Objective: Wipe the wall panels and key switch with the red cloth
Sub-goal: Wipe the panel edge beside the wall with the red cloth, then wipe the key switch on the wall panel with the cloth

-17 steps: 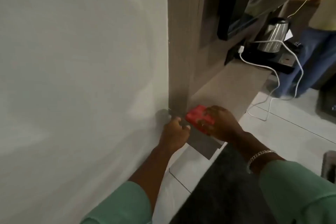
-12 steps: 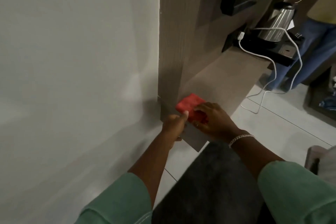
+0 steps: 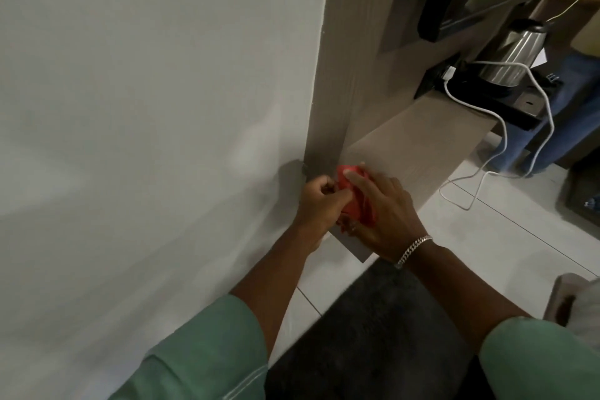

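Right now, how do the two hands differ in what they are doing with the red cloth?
The right hand lies spread over the red cloth, fingers extended, pressing it onto the wooden ledge; the left hand is curled, pinching the cloth's near edge beside the white wall. The right wrist wears a silver bracelet; the left wrist is bare. Both touch the cloth, and both arms have green sleeves.

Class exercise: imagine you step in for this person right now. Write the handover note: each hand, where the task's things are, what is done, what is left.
Left hand: closed, pinching an edge of the red cloth.
Right hand: fingers spread over the cloth, holding it bunched at the near corner of the wood shelf, beside the vertical wood panel.
Done: cannot tell which surfaces have been wiped.
Left: key switch is not in view; find it and wipe it, then the panels.
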A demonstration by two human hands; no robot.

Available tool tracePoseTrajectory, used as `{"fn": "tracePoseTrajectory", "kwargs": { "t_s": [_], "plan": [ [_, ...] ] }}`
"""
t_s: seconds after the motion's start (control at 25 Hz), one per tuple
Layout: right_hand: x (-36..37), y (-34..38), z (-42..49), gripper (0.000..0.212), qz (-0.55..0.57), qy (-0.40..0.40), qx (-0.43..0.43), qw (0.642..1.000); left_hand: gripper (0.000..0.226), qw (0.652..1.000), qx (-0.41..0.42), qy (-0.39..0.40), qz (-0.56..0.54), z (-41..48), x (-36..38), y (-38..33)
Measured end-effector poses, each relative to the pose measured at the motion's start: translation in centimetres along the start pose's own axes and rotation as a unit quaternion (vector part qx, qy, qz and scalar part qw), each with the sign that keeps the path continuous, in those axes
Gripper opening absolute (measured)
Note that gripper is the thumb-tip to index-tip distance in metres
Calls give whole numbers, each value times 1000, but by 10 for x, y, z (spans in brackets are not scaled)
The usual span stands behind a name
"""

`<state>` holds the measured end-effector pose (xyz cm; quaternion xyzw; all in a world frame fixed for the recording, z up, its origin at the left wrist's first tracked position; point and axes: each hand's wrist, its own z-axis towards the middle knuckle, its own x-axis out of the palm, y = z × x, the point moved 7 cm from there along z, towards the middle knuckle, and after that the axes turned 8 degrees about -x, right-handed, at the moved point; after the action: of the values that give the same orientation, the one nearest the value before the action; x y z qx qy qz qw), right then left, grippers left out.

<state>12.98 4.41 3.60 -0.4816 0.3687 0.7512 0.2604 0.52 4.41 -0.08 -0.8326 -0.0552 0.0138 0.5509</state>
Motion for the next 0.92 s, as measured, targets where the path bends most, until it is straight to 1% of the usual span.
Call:
{"fn": "tracePoseTrajectory", "kwargs": {
  "t_s": [0.08,0.2,0.28,0.32,0.4,0.44,0.52,0.56,0.64,0.72,0.76,0.84,0.88,0.92],
  "plan": [
    [-19,49,0,79,1,-46,-61,997,29,999,41,11,-11,-39,-20,-23],
    [-46,127,2,80,3,-101,-155,983,18,993,111,-33,-28,-111,-70,-60],
    [-63,181,7,77,43,-143,-191,970,13,983,173,-53,-1,-162,-107,-87],
    [-73,211,11,73,75,-174,-198,962,14,977,204,-56,19,-191,-126,-102],
    [-92,273,16,60,133,-255,-212,934,19,964,252,-63,59,-248,-162,-127],
    [-100,306,19,54,164,-289,-220,917,21,954,276,-81,84,-278,-184,-139],
    [-115,370,22,51,203,-340,-254,882,24,918,343,-141,139,-337,-229,-160],
    [-122,404,22,54,205,-357,-283,866,27,889,382,-188,170,-371,-256,-171],
    [-133,463,23,66,203,-367,-337,843,32,815,443,-304,218,-435,-311,-189],
    [-141,515,25,68,204,-382,-376,819,32,728,475,-427,250,-499,-363,-201],
    [-144,540,28,68,208,-389,-387,810,30,679,488,-484,258,-529,-388,-205],
    [-145,581,38,72,215,-378,-394,810,30,574,515,-568,287,-575,-429,-207],
    [-142,599,44,75,216,-365,-394,815,34,530,506,-596,328,-588,-448,-207],
    [-138,613,48,79,223,-354,-390,821,41,503,472,-614,382,-592,-468,-208]
  ]
}}
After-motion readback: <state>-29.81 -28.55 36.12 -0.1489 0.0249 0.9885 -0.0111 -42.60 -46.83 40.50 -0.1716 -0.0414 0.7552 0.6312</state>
